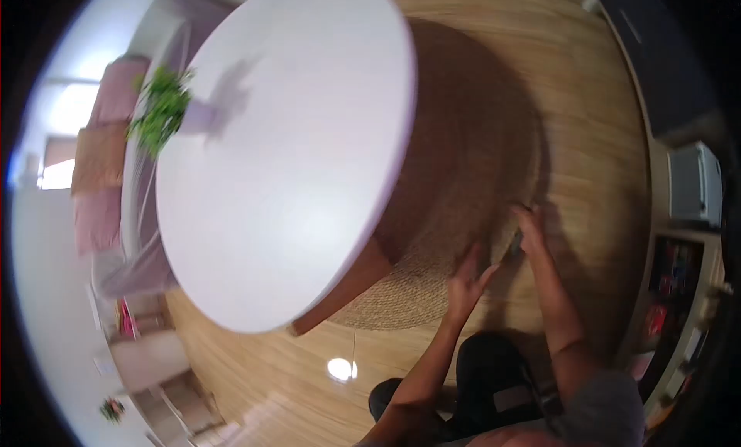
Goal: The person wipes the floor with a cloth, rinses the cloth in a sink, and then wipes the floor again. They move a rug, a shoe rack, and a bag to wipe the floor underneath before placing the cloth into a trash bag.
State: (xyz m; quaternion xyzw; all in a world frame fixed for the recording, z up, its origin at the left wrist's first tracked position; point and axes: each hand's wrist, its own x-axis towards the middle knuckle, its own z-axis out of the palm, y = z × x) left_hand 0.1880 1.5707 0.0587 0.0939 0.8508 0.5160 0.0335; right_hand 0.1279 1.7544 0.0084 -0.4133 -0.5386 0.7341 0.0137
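My left hand (466,286) is over the near edge of a round woven rug (401,296), its fingers spread and thumb apart, slightly blurred. Just right of it, my right hand (529,229) is at the rug's right border with its fingers curled. A small dark item (516,243) shows by the right palm; its kind is too blurred to make out. Both forearms reach forward from my body, above my bent knees in dark trousers (494,370).
A large white oval table (293,161) on a brown wooden leg (347,289) stands left, bearing a potted plant (162,111). Behind it is a sofa (139,273) with pink cushions (99,219). Shelving (675,281) lines the right side, along the wooden floor (587,138).
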